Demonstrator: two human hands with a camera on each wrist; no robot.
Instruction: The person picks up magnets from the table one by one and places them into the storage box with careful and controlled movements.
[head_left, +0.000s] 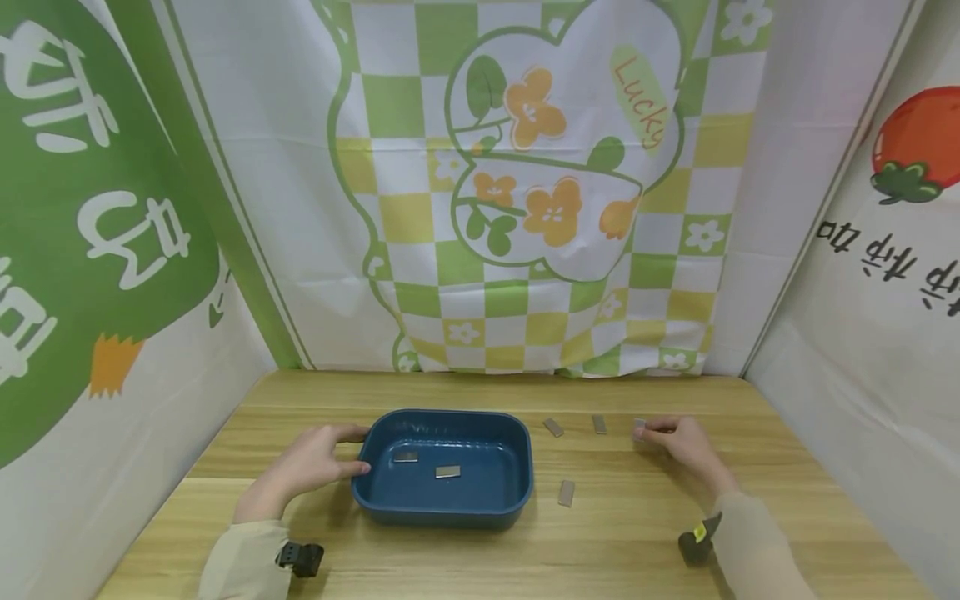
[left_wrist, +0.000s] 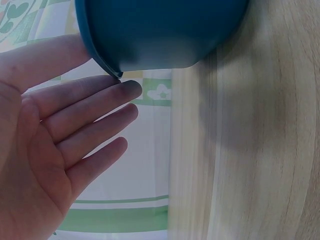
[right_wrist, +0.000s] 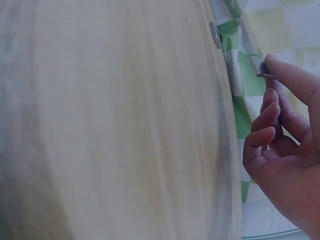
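Note:
A dark blue rectangular box (head_left: 442,518) stands on the wooden table, with two small flat silver metal pieces inside, one nearer the left wall (head_left: 406,457) and one near the middle (head_left: 447,472). My left hand (head_left: 311,460) is at the box's left end, thumb and fingertips touching its rim; in the left wrist view the fingers (left_wrist: 95,107) are straight. Right of the box, my right hand (head_left: 684,446) pinches a small silver metal piece (right_wrist: 260,66) between thumb and index finger. Its other fingers are curled toward the palm.
Three more metal pieces lie on the table: two toward the back (head_left: 553,427), (head_left: 599,424) and one nearer the front (head_left: 566,492), beside the box. A checked curtain (head_left: 540,317) hangs behind the table, and printed cloths flank both sides.

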